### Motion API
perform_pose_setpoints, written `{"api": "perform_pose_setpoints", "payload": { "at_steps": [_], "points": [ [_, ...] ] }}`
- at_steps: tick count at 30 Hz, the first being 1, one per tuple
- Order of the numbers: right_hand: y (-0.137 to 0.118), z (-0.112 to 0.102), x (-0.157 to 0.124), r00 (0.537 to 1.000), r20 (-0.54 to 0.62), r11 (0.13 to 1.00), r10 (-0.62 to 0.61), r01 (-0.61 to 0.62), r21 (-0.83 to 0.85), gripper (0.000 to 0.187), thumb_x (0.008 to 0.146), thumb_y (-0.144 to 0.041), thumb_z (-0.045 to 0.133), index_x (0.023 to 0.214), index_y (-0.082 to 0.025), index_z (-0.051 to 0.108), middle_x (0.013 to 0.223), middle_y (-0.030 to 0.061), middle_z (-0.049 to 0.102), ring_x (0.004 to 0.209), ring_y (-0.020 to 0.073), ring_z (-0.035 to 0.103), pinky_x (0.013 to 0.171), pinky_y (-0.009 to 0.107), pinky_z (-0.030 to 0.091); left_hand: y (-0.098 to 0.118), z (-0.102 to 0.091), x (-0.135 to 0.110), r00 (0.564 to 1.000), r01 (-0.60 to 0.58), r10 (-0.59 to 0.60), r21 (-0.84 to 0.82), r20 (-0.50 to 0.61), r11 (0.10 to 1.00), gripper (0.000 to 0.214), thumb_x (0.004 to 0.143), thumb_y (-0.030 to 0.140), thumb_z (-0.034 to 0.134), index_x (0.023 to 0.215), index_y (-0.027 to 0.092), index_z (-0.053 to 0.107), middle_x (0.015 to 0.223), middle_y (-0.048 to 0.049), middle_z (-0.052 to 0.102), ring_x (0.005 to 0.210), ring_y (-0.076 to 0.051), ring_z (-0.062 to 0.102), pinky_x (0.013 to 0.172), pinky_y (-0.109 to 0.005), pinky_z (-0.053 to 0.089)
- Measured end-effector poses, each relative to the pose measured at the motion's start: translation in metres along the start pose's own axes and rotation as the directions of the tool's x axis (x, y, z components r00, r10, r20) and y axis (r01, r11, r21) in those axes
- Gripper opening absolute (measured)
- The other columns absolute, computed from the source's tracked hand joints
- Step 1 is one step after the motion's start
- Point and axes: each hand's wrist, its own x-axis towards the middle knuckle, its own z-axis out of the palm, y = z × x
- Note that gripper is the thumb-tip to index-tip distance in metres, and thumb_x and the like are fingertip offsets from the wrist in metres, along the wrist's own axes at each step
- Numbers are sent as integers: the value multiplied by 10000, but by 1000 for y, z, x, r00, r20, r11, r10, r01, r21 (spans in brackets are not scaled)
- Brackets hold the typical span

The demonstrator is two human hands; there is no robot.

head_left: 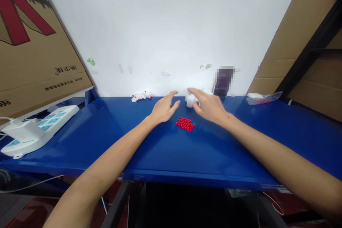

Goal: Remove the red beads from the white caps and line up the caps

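Observation:
A tight cluster of small red caps or beads (185, 124) lies on the blue table (165, 153), in front of and between my hands. My left hand (164, 109) hovers just left of the cluster, thumb and fingers apart, holding nothing. Beyond the cluster and to its right is my right hand (210, 105), its index finger stretched out and its thumb apart. White rounded pieces (190, 101) stand by its fingers, partly hidden behind the hand. Near the wall at the left rests a group of white pieces with red tips (143, 96).
A phone (223, 82) leans against the white wall (157, 35). Toward the right lies a clear plastic bag (267, 98) beside a white item. At the left sits a power strip (50, 124) with a charger plugged in. Cardboard (34, 50) flanks the table.

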Motion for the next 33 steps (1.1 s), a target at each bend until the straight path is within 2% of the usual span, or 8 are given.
{"api": "perform_pose_setpoints", "payload": {
  "at_steps": [3, 9, 14, 18, 25, 27, 30, 33],
  "points": [
    [14, 2, 5, 998, 10, 994, 66, -65, -83, 616, 878, -149, 420, 1494, -168, 435, 1527, 110, 481, 1197, 338, 604, 873, 457, 523, -16, 4, 1, 998, 37, -41, 87, 43, 996, 301, 937, 269, 416, 1106, 158, 640, 998, -95, 599, 859, -211, 592, 840, -388, 487],
    [26, 25, 9, 996, 84, 991, 42, -31, -131, 623, 882, -167, 421, 1506, -165, 416, 1550, 121, 448, 1142, 339, 632, 880, 475, 528, -30, 9, 2, 982, -45, 18, 139, 190, 989, 280, 862, 169, 399, 791, 156, 670, 862, -102, 588, 871, -241, 563, 841, -409, 479],
    [23, 32, 9, 989, 139, 986, 55, -32, -165, 595, 898, -227, 432, 1490, -161, 442, 1537, 138, 462, 1091, 325, 659, 874, 451, 529, -21, 6, 3, 976, -110, 82, 134, 200, 985, 262, 876, 149, 372, 773, 164, 612, 788, -80, 613, 777, -218, 508, 818, -397, 455],
    [23, 32, 10, 981, 188, 985, 50, -18, -169, 613, 909, -266, 427, 1512, -159, 417, 1559, 134, 431, 1077, 337, 665, 851, 453, 532, -20, 7, 2, 973, -144, 112, 151, 204, 978, 240, 873, 148, 383, 871, 165, 622, 850, -84, 642, 823, -228, 512, 840, -396, 446],
    [17, 30, 12, 974, 216, 993, 63, -39, -115, 698, 902, -271, 442, 1579, -207, 286, 1608, 144, 339, 1068, 344, 654, 821, 448, 518, -20, 9, 0, 977, -101, 55, 219, 206, 970, 273, 882, 193, 416, 996, 166, 662, 931, -104, 652, 911, -265, 512, 852, -416, 456],
    [14, 25, 10, 986, 148, 994, 72, -58, -97, 665, 909, -272, 437, 1561, -218, 318, 1562, 163, 403, 1006, 323, 663, 779, 421, 506, -19, 9, 0, 980, -100, 56, 224, 193, 969, 292, 889, 173, 403, 1021, 164, 664, 947, -104, 647, 928, -264, 511, 875, -419, 453],
    [12, 19, 7, 994, 75, 996, 85, -83, -23, 538, 918, -249, 412, 1448, -173, 466, 1333, 174, 597, 949, 292, 659, 770, 392, 487, -19, 8, 0, 977, -109, 62, 228, 203, 967, 312, 897, 142, 397, 1055, 164, 665, 975, -105, 635, 949, -260, 506, 893, -414, 450],
    [16, 23, 3, 986, 164, 996, 44, -57, 75, 447, 918, -236, 412, 1326, -152, 573, 1227, 145, 667, 1018, 283, 649, 858, 392, 488, -21, 8, -1, 973, -120, 68, 230, 222, 966, 318, 903, 128, 402, 1069, 165, 670, 981, -106, 622, 941, -256, 497, 897, -411, 450]
  ]
}}
